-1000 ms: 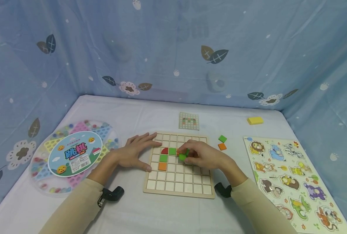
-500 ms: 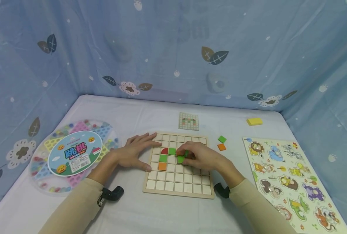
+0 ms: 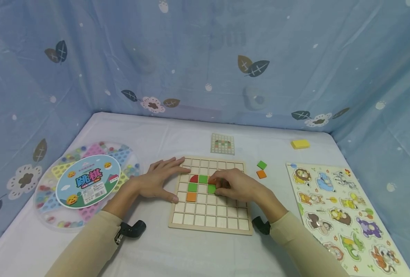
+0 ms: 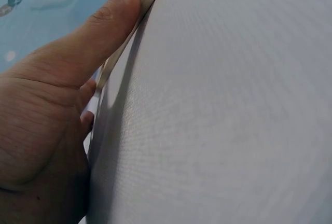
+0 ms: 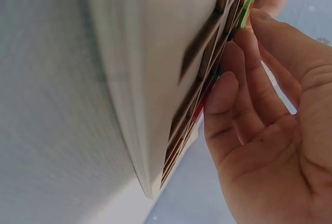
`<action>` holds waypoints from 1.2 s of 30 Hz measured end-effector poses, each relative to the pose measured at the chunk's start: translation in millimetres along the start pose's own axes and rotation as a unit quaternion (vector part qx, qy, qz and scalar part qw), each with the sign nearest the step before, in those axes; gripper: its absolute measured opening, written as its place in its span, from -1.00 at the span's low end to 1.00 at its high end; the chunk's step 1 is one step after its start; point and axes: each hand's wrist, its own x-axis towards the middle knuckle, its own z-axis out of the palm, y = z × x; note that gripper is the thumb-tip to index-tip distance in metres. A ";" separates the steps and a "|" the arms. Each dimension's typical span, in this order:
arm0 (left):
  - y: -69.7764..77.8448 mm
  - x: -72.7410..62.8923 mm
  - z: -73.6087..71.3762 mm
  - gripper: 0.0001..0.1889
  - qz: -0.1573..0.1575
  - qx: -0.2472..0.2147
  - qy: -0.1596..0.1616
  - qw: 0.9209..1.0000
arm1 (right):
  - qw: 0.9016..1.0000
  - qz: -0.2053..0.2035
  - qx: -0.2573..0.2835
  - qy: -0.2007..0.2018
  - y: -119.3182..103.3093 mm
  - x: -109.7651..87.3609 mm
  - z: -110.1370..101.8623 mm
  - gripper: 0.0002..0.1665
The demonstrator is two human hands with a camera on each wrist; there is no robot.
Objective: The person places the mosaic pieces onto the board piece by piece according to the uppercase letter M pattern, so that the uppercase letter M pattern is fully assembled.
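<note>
A wooden grid board [image 3: 211, 222] lies on the table. My left hand [image 3: 160, 179] rests along its left edge, fingers spread and thumb [image 4: 111, 22] against the frame. Over the middle cells, my right hand [image 3: 237, 185] pinches a green tile [image 3: 211, 188] that lies at a cell, with thumb and fingertip at its edge. To the left sit a red rounded piece [image 3: 194, 179], a green tile [image 3: 203, 179], another green tile [image 3: 192, 187] and an orange tile [image 3: 191, 197]. In the right wrist view a red piece [image 5: 201, 105] shows by the fingertips; my hand hides cells beneath it.
A pattern card [image 3: 222, 144] lies behind the board. Right of it are a loose green tile [image 3: 261, 165], an orange tile [image 3: 261, 174] and a yellow block [image 3: 299, 144]. An animal puzzle [image 3: 332, 198] lies far right, a round game box [image 3: 87, 181] left.
The green tile in my right hand has gone from tilted above the board to flat at a cell, as the fingers lowered slightly. The left hand has stayed in place.
</note>
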 end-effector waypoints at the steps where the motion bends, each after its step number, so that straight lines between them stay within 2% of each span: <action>1: -0.5 0.1 0.4 0.00 0.000 0.000 0.000 1.000 | 1.000 0.001 0.001 0.000 0.0 -0.4 0.1 -0.64; 12: -2.6 -3.5 3.0 -0.01 0.001 -0.005 0.004 1.000 | 1.000 -0.016 0.007 -0.021 -0.9 -0.7 0.0 -0.67; 20: -2.3 -1.8 3.0 0.00 0.007 -0.001 0.005 1.000 | 1.000 0.002 0.014 -0.024 -3.7 -7.3 -3.1 -0.69; 24: -2.0 -0.6 2.1 0.00 0.009 0.000 0.004 1.000 | 1.000 0.010 0.026 -0.014 -4.4 -14.1 -7.9 -0.69; 28: -1.5 0.1 1.3 0.00 0.009 -0.002 0.000 1.000 | 0.999 0.002 0.032 0.000 -1.8 -21.6 -14.3 -0.69; 36: -0.6 0.2 0.1 0.01 0.008 -0.001 -0.001 1.000 | 1.000 0.006 0.014 0.022 9.5 -35.7 -26.5 -0.70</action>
